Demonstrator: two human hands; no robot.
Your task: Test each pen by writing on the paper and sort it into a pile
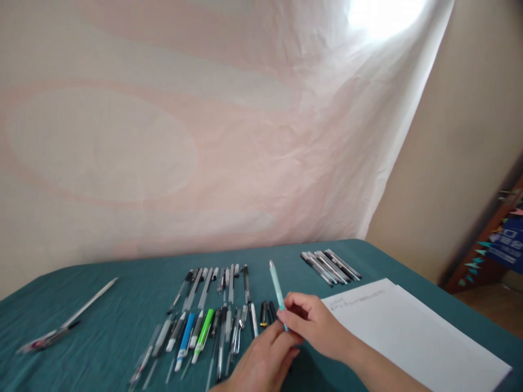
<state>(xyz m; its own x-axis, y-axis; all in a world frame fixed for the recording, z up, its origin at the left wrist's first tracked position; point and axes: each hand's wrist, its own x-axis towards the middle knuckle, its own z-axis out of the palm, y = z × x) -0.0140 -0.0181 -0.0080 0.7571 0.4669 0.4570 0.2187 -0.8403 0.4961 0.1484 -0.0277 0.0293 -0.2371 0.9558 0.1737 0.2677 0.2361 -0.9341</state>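
A light teal pen (277, 284) stands tilted over the table, its tip end pointing up and away. My right hand (314, 325) pinches it low on the barrel between thumb and fingers. My left hand (266, 355) is closed around the pen's lower end, touching my right hand; the fingers hide that end. Just left of my hands lie a white pen (254, 320), a black and gold cap (263, 314), a green marker (203, 336) and a blue marker (185, 342), among several pens, caps and refills.
Behind these lies a row of clear and black pens (204, 287). Several more pens (330, 267) are grouped at the back right. White paper sheets (392, 337) with handwriting cover the right side. A long white pen (90, 302) and plastic-looking pieces (43, 341) lie far left.
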